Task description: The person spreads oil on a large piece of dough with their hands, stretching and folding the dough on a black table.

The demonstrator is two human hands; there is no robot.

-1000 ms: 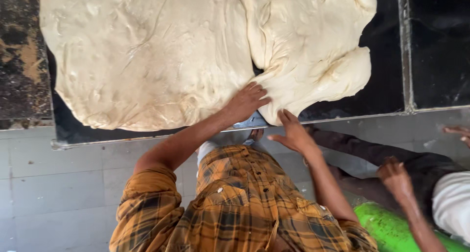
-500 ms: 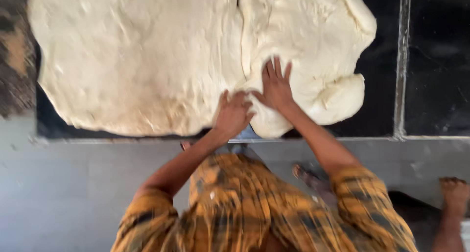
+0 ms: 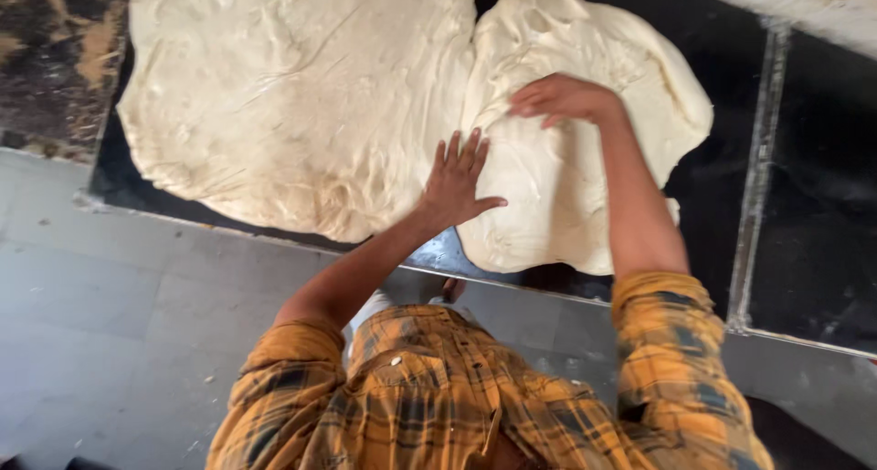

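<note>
- Left hand (image 3: pixel 455 179) flat, fingers spread, pressing the dough (image 3: pixel 548 187).
- Right hand (image 3: pixel 559 98) grips a fold of the same dough.
- Bigger dough sheet (image 3: pixel 292 95) alongside on dark tabletop (image 3: pixel 804 214).

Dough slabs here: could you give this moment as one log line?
left hand: flat on large dough edge | right hand: gripping smaller dough | surface: dark worktop
</note>
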